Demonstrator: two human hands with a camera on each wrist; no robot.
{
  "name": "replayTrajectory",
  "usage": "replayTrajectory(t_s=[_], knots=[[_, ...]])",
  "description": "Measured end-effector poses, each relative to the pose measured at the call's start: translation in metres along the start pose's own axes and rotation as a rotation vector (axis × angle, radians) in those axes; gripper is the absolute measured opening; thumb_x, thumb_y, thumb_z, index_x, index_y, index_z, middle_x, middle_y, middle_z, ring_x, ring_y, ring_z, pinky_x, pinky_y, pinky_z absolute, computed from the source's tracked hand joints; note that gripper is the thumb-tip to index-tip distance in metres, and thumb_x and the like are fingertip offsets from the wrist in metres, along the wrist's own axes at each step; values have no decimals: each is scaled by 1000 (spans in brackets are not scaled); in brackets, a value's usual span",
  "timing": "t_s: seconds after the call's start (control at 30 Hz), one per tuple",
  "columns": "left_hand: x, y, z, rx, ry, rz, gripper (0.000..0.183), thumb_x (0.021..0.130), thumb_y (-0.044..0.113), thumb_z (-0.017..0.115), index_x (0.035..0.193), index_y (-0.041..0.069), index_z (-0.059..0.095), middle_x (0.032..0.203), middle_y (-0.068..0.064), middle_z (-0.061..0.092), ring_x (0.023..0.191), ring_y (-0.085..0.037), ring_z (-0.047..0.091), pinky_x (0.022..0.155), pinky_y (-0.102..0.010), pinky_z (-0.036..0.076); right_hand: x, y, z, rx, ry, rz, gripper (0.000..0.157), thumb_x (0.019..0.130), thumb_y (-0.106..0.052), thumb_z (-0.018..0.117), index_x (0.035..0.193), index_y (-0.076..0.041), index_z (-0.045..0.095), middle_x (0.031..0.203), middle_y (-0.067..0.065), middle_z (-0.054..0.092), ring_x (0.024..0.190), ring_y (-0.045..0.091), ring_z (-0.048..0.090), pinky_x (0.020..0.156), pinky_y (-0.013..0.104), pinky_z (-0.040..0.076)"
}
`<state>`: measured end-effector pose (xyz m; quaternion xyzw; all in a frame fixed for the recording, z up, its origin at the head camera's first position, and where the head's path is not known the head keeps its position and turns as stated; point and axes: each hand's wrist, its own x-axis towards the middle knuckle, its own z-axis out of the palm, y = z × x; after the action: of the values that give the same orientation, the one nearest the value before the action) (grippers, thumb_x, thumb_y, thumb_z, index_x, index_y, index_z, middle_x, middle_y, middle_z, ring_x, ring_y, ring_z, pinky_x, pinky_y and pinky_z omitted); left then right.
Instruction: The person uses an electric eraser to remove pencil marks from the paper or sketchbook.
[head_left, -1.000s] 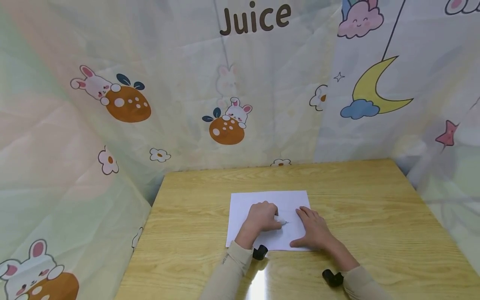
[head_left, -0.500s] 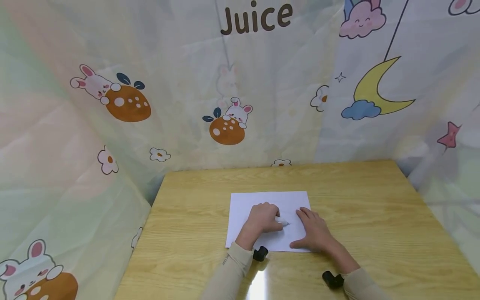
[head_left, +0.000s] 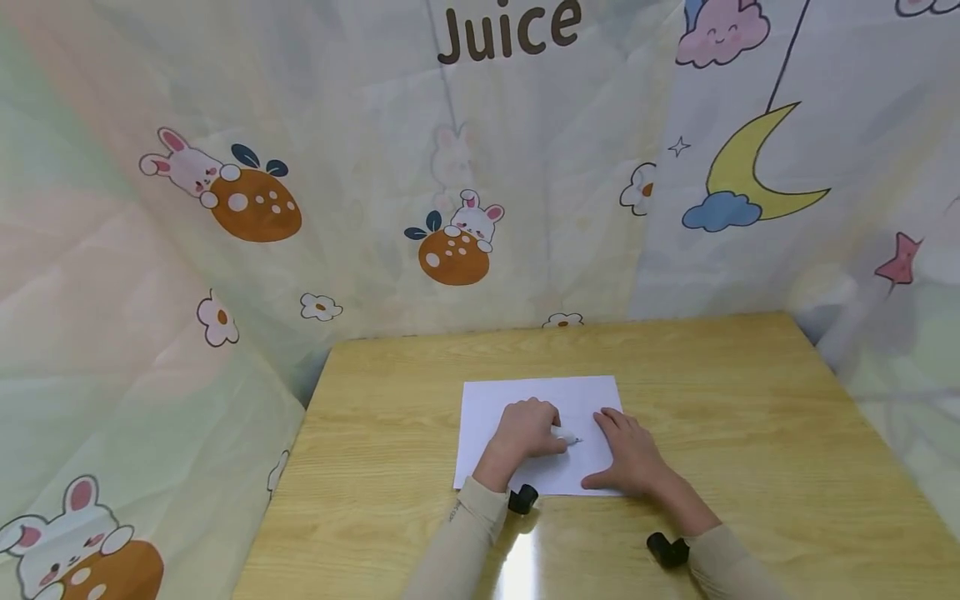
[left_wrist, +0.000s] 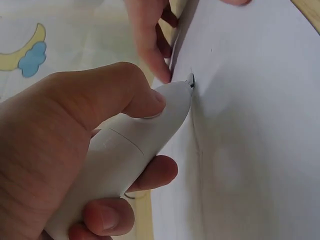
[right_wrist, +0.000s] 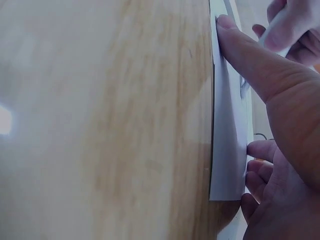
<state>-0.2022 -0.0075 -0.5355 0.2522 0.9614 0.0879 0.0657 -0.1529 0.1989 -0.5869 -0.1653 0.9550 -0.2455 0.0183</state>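
My left hand point(head_left: 527, 429) grips a white craft knife point(left_wrist: 122, 145), the thumb lying along its top and the fingers curled beneath. The knife's small metal tip touches a white sheet of paper point(head_left: 487, 400). A thin line, either a cut or a crease, runs back from the tip in the left wrist view. Spread over the sheet's right side is my right hand point(head_left: 633, 454), with thumb and fingers extended on the paper. Seen from the right wrist, its thumb point(right_wrist: 255, 55) lies along the near edge of the sheet.
The paper lies on a wooden table point(head_left: 375, 433). Printed cloth point(head_left: 360, 167) hangs behind and beside the table. Black wrist-camera mounts point(head_left: 522, 499) sit by both wrists, low over the tabletop.
The knife and my left hand have edged slightly to the right across the paper. My right hand stays in place on the sheet. The head view has shifted a little.
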Motion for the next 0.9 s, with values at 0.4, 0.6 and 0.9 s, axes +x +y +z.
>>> replayTrajectory(t_s=[0.4,0.6,0.9], knots=[[5,6,-4,3,-9,7,24,71,40,75,87,22,75,71,12,62,56,-5,49,49,-25,41,1,3,-1,22,5,31,122,56,-65,84,144,5,36,147,24,34,133,43,31,96,67,29],[8,4,1,-6,-4,-11,25,71,41,76,89,24,75,76,12,64,61,-4,51,52,-26,43,-1,4,-2,18,2,24,114,58,-65,83,143,-1,42,147,23,34,133,44,31,96,68,28],[6,5,3,-38,-6,13,21,71,40,75,85,24,74,72,13,61,59,-5,50,53,-26,42,-3,-2,-1,32,-5,33,108,59,-62,83,143,-5,45,148,22,34,133,43,29,97,69,26]])
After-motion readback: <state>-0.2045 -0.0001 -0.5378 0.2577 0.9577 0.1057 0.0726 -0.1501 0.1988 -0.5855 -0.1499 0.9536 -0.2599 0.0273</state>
